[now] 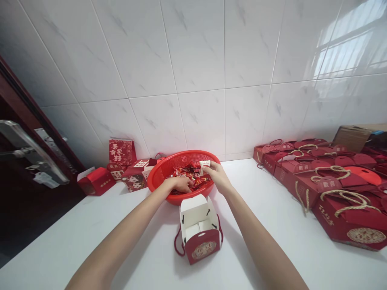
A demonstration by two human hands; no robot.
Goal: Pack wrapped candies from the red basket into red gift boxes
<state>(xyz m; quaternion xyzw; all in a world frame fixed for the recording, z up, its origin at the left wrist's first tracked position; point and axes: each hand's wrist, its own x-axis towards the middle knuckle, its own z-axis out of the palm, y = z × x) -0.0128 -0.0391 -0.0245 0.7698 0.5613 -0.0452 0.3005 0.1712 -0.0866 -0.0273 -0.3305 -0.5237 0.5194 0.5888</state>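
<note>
A red plastic basket [157, 171] with a perforated wall holds a heap of red-wrapped candies [189, 171]. My left hand [182, 184] reaches into the heap, fingers curled down among the wrappers; what they grip is hidden. Over the basket's right side, my right hand [216, 174] pinches a small white-wrapped candy [204, 163] between thumb and fingers. In front of the basket, between my forearms, stands an open gift box [202, 245], dark red outside and white inside, with red cord handles hanging at its sides. Its visible floor is white.
Rows of closed dark red gift boxes [332, 205] with rope handles fill the right of the white table [136, 241]. Several smaller red boxes [134, 177] stand at the back left. A cardboard box [350, 139] is at the far right. Behind is a tiled wall [199, 80]; a door handle [30, 151] is left.
</note>
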